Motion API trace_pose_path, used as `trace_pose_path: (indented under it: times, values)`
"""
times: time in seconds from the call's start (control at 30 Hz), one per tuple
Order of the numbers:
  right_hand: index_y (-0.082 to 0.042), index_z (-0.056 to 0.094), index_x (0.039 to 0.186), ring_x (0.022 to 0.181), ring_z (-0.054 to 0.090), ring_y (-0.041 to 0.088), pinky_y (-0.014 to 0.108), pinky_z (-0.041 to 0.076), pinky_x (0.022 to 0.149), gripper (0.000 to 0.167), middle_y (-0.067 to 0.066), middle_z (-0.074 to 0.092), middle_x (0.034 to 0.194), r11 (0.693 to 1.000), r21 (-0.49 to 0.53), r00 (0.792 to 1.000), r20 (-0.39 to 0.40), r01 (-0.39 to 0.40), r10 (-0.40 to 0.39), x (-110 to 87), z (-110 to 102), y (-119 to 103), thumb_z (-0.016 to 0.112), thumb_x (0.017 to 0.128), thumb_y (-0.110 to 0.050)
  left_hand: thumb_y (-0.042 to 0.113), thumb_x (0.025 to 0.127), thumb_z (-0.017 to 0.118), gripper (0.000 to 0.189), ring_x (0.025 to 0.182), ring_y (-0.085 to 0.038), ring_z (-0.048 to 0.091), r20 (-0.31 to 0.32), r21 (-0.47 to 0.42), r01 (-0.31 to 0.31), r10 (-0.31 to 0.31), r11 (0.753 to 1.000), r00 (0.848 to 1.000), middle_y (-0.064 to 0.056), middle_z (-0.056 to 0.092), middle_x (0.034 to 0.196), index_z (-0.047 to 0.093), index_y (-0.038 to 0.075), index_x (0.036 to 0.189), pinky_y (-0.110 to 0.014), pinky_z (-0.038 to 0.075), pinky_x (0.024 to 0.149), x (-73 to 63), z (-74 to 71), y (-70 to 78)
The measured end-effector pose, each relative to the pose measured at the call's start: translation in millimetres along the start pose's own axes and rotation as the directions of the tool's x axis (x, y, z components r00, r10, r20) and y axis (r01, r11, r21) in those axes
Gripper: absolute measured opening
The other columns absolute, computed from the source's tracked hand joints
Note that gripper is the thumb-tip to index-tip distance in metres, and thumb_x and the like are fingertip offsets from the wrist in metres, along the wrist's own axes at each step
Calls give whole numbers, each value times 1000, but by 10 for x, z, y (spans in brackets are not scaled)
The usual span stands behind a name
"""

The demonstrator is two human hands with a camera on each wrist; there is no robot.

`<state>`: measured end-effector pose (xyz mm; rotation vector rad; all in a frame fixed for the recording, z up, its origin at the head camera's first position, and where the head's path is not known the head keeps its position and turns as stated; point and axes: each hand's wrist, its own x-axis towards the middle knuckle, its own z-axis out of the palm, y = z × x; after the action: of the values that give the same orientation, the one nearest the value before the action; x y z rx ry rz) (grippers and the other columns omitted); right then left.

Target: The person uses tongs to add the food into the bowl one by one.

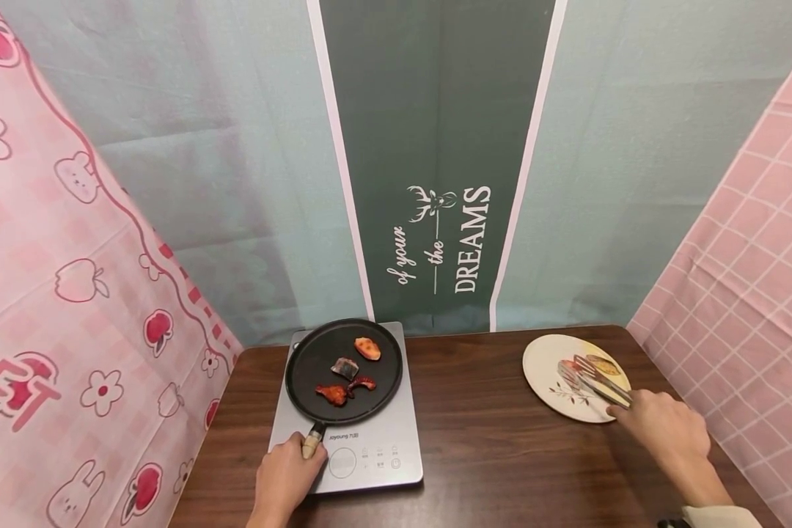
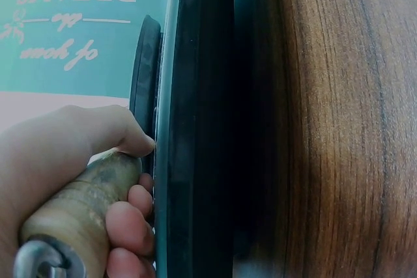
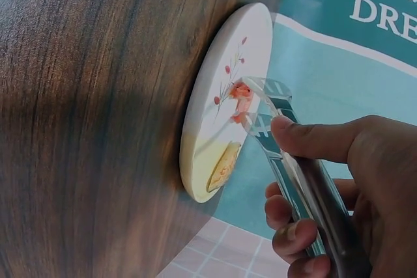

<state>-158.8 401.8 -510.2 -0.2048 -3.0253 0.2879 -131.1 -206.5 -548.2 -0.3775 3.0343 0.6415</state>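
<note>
My left hand (image 1: 285, 469) grips the wooden handle (image 2: 75, 213) of a flat black pan (image 1: 320, 348), which sits on a silver induction cooker (image 1: 405, 418). On the pan lie an orange oval piece (image 1: 367, 348), a grey-and-dark fish-like piece (image 1: 345, 367), a reddish-brown meat piece (image 1: 332, 395) and a curled red tentacle (image 1: 363, 383). Over at the right, my right hand (image 1: 669, 429) holds metal tongs (image 3: 303, 180). Their tips are around a small reddish-orange food piece (image 3: 243, 97) at the plate (image 1: 544, 367); whether they pinch it, I cannot tell. A yellowish oval piece (image 3: 223, 168) lies beside it.
The cooker and plate stand apart on a dark wooden table (image 1: 468, 411). Behind it hangs a green curtain (image 1: 435, 110) with printed words. Pink patterned cloth (image 1: 105, 323) lines the left side, and pink checked cloth (image 1: 765, 257) lines the right.
</note>
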Motion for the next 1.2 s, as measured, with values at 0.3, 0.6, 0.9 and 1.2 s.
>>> trace_pose_path:
  times: [0.3,0.6,0.9,1.2]
  values:
    - [2,74,100,72,64,57,66,45,58,49,37,69,88,999,2,998,55,-33,33,-9,-2,1,75,91,-46,38,85,71,34,61,-26,59,5,-2,-4,4,1000,1000,-7,60,67,68,4,88,-49,46,58,3,-7,-4]
    - [-3,76,100,73,64,57,64,44,56,41,35,70,88,1000,11,999,43,-26,25,-14,-10,9,75,91,-43,37,85,72,34,60,-24,56,3,-3,-2,2,1000,1000,-7,60,66,69,3,89,-47,45,58,0,-1,-4]
    - [-5,78,100,72,64,56,64,44,56,39,35,70,89,999,21,997,72,-42,41,8,-19,11,72,91,-43,38,85,71,34,60,-24,56,8,-4,3,-3,1000,1000,-6,60,66,69,4,89,-46,45,58,5,7,-9]
    - [-6,77,96,71,63,55,63,44,55,34,34,70,90,998,24,994,95,-49,47,15,-29,27,69,91,-39,38,85,72,33,61,-25,58,3,-9,-4,4,1000,1000,-7,60,67,68,5,88,-48,46,58,-3,0,-12]
